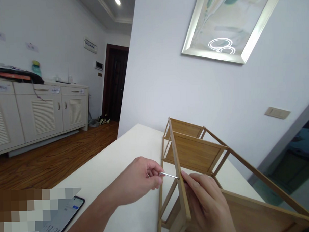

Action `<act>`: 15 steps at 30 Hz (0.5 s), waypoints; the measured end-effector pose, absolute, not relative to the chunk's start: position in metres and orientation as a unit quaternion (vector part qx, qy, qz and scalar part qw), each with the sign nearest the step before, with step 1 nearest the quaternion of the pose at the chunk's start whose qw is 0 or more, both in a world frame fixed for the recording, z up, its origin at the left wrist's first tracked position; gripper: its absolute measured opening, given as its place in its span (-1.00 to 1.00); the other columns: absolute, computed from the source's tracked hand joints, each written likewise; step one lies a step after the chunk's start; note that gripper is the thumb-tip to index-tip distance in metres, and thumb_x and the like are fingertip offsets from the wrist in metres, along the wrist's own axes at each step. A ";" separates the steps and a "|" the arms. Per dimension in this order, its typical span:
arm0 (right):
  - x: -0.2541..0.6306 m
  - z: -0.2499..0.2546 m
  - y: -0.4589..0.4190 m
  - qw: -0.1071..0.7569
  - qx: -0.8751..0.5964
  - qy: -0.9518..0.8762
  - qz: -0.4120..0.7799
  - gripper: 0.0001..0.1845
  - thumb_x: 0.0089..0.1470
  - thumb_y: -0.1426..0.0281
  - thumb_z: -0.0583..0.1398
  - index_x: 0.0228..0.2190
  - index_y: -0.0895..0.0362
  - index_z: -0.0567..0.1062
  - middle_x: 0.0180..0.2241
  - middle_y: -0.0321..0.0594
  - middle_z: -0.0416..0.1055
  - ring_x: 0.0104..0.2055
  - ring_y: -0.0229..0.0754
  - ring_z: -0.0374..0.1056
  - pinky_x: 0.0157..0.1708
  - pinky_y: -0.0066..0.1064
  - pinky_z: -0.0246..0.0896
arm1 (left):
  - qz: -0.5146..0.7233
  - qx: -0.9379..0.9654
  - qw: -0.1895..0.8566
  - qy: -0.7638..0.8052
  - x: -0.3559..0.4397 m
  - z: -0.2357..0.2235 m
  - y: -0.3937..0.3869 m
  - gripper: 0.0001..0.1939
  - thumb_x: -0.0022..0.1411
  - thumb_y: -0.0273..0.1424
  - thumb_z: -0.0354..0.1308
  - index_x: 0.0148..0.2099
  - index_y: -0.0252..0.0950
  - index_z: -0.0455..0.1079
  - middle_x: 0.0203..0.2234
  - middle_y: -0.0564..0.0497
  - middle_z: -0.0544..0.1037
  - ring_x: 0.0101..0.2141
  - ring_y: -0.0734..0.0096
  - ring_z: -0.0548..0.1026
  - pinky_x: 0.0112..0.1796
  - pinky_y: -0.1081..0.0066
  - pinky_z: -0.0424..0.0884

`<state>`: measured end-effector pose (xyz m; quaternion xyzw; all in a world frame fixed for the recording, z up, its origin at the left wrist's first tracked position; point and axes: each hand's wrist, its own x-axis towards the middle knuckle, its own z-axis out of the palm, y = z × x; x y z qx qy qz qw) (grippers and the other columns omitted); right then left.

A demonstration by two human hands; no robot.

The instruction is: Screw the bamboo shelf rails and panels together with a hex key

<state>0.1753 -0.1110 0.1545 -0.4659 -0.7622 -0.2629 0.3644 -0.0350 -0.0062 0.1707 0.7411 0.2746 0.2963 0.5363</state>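
A wooden shelf rack (196, 151) lies on its side on the white table (135, 143), its slatless brown panels spaced along the frame. Pinched in the fingers of my left hand (140, 179) is a thin metal hex key (169, 175). The key's far tip meets the side of the rack's near post, at what looks like a screw hole. My right hand (206, 198) grips that same post from the other side, fingertips close to where the key touches. Part of the rack is hidden behind my right hand.
A phone (64, 217) lies at the table's lower left, partly blurred out. The wall with a framed picture (218, 56) rises behind the table. Across the wooden floor (94, 141) stands a white cabinet (45, 113), with a dark door (115, 83) beyond.
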 end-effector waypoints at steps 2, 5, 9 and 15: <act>0.175 0.155 -0.111 0.366 -0.468 -0.760 -0.263 -0.56 0.27 0.56 0.12 0.15 0.12 0.39 -0.24 -0.14 0.44 -0.25 -0.14 0.30 -0.30 -0.31 0.30 | 0.301 0.746 0.522 0.285 -0.035 0.170 -0.007 -0.86 0.10 -0.41 0.17 -0.30 -0.27 0.55 -0.51 0.06 0.57 -0.43 0.40 0.49 -0.39 0.45 0.34; 0.175 0.154 -0.111 0.366 -0.472 -0.759 -0.261 -0.56 0.27 0.57 0.12 0.15 0.12 0.40 -0.23 -0.14 0.44 -0.24 -0.14 0.30 -0.29 -0.30 0.30 | 0.325 0.769 0.447 0.321 -0.032 0.171 -0.011 -0.88 0.13 -0.45 0.14 -0.34 -0.24 0.52 -0.51 0.10 0.57 -0.43 0.41 0.48 -0.39 0.46 0.31; 0.176 0.153 -0.112 0.370 -0.476 -0.756 -0.254 -0.54 0.27 0.57 0.12 0.16 0.10 0.39 -0.24 -0.14 0.44 -0.24 -0.14 0.31 -0.29 -0.30 0.31 | 0.352 0.819 0.313 0.326 -0.029 0.174 -0.018 -0.83 0.20 -0.51 0.08 -0.36 -0.21 0.48 -0.50 0.13 0.55 -0.43 0.43 0.46 -0.36 0.44 0.27; 0.175 0.153 -0.112 0.370 -0.473 -0.758 -0.255 -0.55 0.26 0.57 0.13 0.15 0.10 0.40 -0.23 -0.14 0.44 -0.24 -0.13 0.31 -0.30 -0.30 0.31 | 0.353 0.845 0.253 0.311 -0.031 0.172 -0.018 -0.81 0.22 -0.54 0.06 -0.34 -0.20 0.45 -0.48 0.13 0.54 -0.42 0.43 0.46 -0.36 0.45 0.23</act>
